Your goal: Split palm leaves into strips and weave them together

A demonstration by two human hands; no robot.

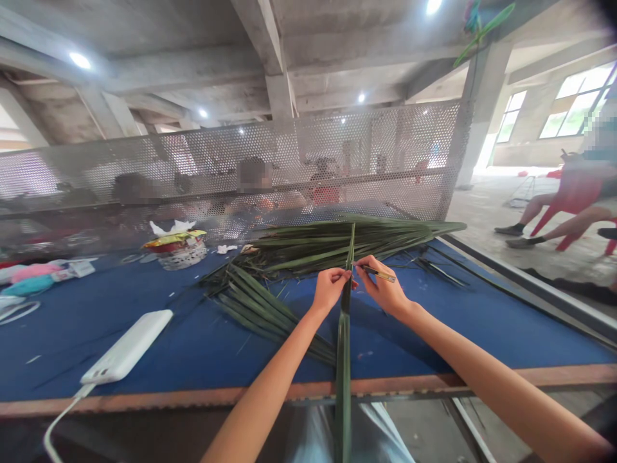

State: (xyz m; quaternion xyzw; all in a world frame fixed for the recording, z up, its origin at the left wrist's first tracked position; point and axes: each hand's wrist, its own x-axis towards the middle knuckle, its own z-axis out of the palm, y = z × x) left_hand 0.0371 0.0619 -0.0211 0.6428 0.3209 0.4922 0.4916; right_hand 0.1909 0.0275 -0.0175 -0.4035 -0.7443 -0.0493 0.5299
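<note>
A long green palm leaf strip (pixel 343 347) runs from beyond my hands down over the table's front edge toward my lap. My left hand (pixel 331 286) pinches this strip near its far end. In my right hand (pixel 385 286) is a small craft knife (pixel 382 274), its handle pointing right and its tip end close to the strip. The blade itself is too small to make out. Just left of my left hand, a fan of cut leaf strips (pixel 270 312) lies on the blue tabletop (pixel 202 360).
A pile of long leaves (pixel 385 235) lies along the back, against a perforated metal screen (pixel 385 148). At left are a white power bank (pixel 128 347) with a cable, a tissue tub (pixel 180 251) and coloured bundles (pixel 38 273). A person (pixel 573 193) sits at far right.
</note>
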